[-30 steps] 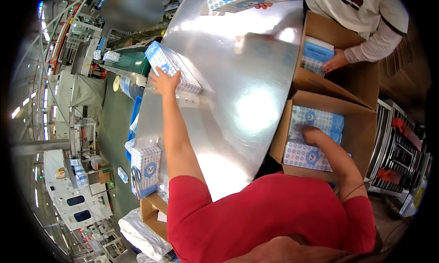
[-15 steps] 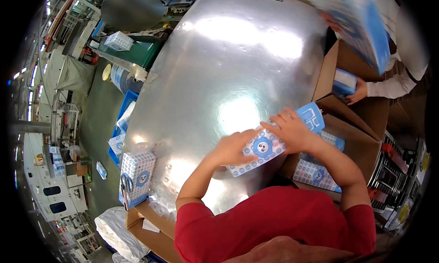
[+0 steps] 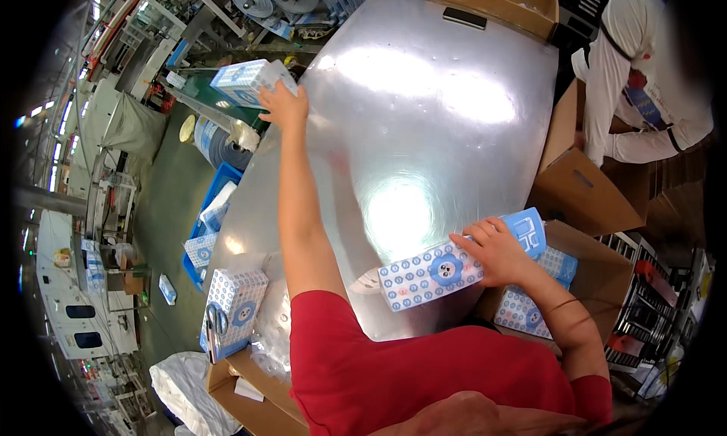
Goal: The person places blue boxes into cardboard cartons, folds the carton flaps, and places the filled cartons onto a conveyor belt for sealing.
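Note:
My right hand (image 3: 496, 254) grips a long blue-and-white wrapped pack (image 3: 416, 279) with a cartoon animal face printed on it. This pack slants over the near right part of the shiny metal table (image 3: 363, 125). My left arm stretches far to the upper left. There my left hand (image 3: 285, 106) is closed round the near end of another blue-and-white patterned pack (image 3: 241, 84), above the green surface; its fingers partly hide that end. Below my right forearm an open carton (image 3: 598, 265) holds several similar packs (image 3: 526, 311).
An upright pack (image 3: 246, 303) with scissors (image 3: 218, 324) against it stands at the table's left edge. A blue basket (image 3: 198, 228) of packs is beyond. A phone (image 3: 464, 18) lies at the far edge. At right, a person in white (image 3: 640, 87) stands by a carton (image 3: 583, 186).
My left hand has left the pack my right hand holds and reached up-left to the other pack. The person at right no longer holds up a large blue-and-white item.

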`<action>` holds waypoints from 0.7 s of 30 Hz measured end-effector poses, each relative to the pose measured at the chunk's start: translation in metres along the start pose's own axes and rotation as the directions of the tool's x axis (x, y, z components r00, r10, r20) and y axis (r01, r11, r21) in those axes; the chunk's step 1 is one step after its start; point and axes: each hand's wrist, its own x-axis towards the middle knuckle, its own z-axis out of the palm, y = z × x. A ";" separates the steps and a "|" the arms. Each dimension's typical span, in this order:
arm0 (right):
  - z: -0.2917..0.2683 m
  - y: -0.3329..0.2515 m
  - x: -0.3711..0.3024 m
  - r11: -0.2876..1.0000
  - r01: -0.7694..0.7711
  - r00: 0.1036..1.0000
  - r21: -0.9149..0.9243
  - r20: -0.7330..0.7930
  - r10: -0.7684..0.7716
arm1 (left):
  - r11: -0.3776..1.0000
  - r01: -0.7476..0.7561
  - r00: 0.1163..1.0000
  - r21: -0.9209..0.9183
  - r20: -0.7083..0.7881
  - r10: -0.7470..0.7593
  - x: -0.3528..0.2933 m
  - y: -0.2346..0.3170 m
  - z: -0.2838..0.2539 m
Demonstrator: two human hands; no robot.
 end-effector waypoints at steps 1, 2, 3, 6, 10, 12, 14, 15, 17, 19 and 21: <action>0.000 0.001 -0.001 1.000 -0.007 1.000 -0.003 -0.005 0.007 | 1.000 -0.011 1.000 0.007 0.024 0.010 0.003 0.012 0.001; 0.000 0.001 -0.002 1.000 -0.010 1.000 0.003 -0.015 0.010 | 1.000 -0.021 0.999 0.014 0.047 0.020 0.005 0.023 0.002; 0.000 0.001 -0.002 1.000 -0.013 1.000 0.009 -0.024 0.013 | 0.999 -0.031 0.997 0.021 0.070 0.030 0.009 0.033 0.001; -0.001 0.002 -0.002 0.999 -0.011 0.999 0.030 -0.039 0.012 | 0.999 0.020 0.992 0.033 0.127 -0.024 0.014 0.041 0.006; 0.001 -0.003 0.003 0.998 0.051 0.998 0.038 -0.040 -0.049 | 0.981 -0.182 0.948 0.073 0.279 0.155 -0.004 -0.006 0.044; 0.004 -0.002 0.002 0.998 0.042 0.998 0.044 -0.057 -0.040 | 0.963 -0.269 0.887 -0.015 0.387 0.254 -0.027 0.011 0.039; 0.007 0.006 -0.006 0.999 0.013 0.997 0.052 -0.083 -0.009 | 0.919 -0.361 0.796 -0.156 0.462 0.391 -0.077 0.051 -0.003; 0.006 0.005 -0.006 0.999 0.025 0.996 0.048 -0.087 -0.020 | 0.861 -0.462 0.726 -0.212 0.467 0.505 -0.101 0.045 -0.019; 0.007 0.006 -0.006 0.999 0.045 0.994 0.022 -0.104 -0.042 | 0.635 -0.634 0.484 -0.441 0.413 0.771 -0.149 0.024 -0.049; 0.010 0.005 -0.006 0.997 0.072 0.990 -0.008 -0.121 -0.072 | 0.392 -0.530 0.215 -0.752 0.328 0.920 -0.189 0.002 -0.089; 0.007 0.002 -0.003 0.995 0.063 0.995 -0.083 -0.070 -0.069 | 0.439 -0.641 0.144 -0.630 0.463 0.875 -0.210 0.001 -0.135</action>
